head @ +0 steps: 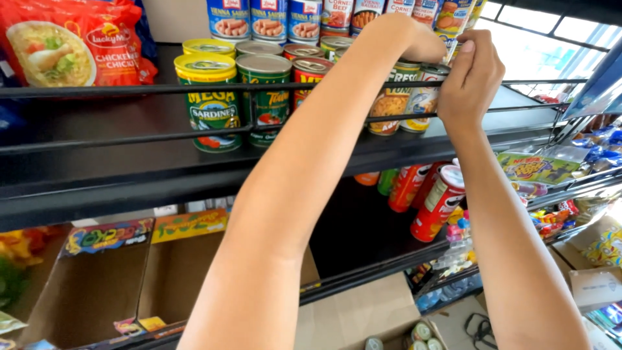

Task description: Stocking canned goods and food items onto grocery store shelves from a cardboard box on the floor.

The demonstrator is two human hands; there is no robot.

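Left hand (pixel 405 39): reaches onto black metal shelf (pixel 453 133), fingers curled behind the yellow-labelled tin can (pixel 391 97); grip hidden, cannot tell.
Right hand (pixel 472 81): fingers pinch the pale-labelled tin can (pixel 422 97) beside it.
Done: green-labelled sardine cans (pixel 210 97) already in rows.
Left: bare shelf at right end.

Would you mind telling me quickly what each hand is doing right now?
Left hand: curled over the tops of the cans on the shelf; grip cannot be told.
Right hand: closed on a can.
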